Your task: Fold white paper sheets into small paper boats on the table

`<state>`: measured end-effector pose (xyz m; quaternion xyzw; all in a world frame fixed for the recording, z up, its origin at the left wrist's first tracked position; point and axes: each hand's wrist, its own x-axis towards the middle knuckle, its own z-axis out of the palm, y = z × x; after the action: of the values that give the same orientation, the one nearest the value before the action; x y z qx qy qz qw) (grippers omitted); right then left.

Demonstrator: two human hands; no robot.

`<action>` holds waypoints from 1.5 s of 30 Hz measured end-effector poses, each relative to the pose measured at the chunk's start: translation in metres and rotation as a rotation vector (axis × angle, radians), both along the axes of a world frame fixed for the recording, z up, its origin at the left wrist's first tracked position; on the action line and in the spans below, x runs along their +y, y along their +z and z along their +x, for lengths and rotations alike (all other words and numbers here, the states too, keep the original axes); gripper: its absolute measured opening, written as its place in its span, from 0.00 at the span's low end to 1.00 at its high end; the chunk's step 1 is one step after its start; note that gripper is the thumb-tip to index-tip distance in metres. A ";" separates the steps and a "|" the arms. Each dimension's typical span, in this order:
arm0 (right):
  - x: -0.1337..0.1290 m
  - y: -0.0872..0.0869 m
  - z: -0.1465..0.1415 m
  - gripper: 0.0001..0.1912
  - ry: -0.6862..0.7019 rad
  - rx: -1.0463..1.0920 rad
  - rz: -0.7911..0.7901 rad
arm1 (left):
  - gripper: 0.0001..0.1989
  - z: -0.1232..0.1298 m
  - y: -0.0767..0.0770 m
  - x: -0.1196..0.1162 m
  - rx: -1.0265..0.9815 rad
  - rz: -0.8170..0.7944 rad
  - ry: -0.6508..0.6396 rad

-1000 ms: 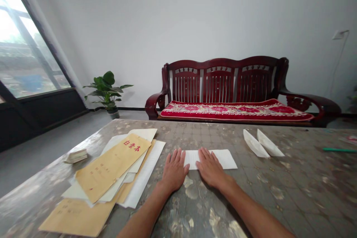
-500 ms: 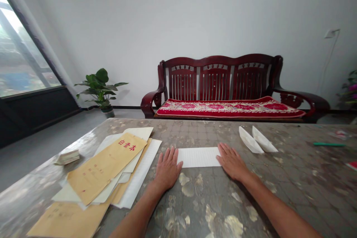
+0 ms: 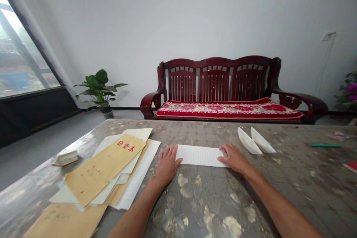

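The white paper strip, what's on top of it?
On the strip: the left hand at one end, the right hand at the other, faint lines between. Anything under the hands is covered.

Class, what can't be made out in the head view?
Head view:
Ends of the strip: covered by the left hand and right hand.
Small writing on the top cover: too small, blurred.
Lower cover: cut off by the bottom edge.
Red item: cut off by the right edge.

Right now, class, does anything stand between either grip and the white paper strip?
Nothing visible does: the left grip rests at one end of the white paper strip, the right grip at the other.
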<state>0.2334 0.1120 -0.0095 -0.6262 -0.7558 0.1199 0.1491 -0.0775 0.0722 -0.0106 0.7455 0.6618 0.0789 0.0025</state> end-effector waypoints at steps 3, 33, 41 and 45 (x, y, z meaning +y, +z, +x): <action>0.003 -0.004 0.002 0.27 -0.038 0.010 0.026 | 0.27 -0.001 0.001 0.006 -0.023 -0.019 -0.026; -0.031 -0.004 -0.020 0.11 0.146 0.494 0.614 | 0.38 0.004 -0.004 0.003 -0.089 0.404 -0.243; -0.046 0.007 -0.034 0.12 0.452 0.335 0.650 | 0.17 0.012 -0.001 -0.001 -0.199 0.505 -0.336; -0.051 0.011 -0.037 0.10 0.518 0.305 0.620 | 0.10 0.011 -0.002 -0.001 -0.363 0.545 -0.377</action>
<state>0.1964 0.0612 0.0013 -0.3167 -0.8576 0.0120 0.4052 -0.0668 0.0714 -0.0123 0.8015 0.4563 0.3810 -0.0643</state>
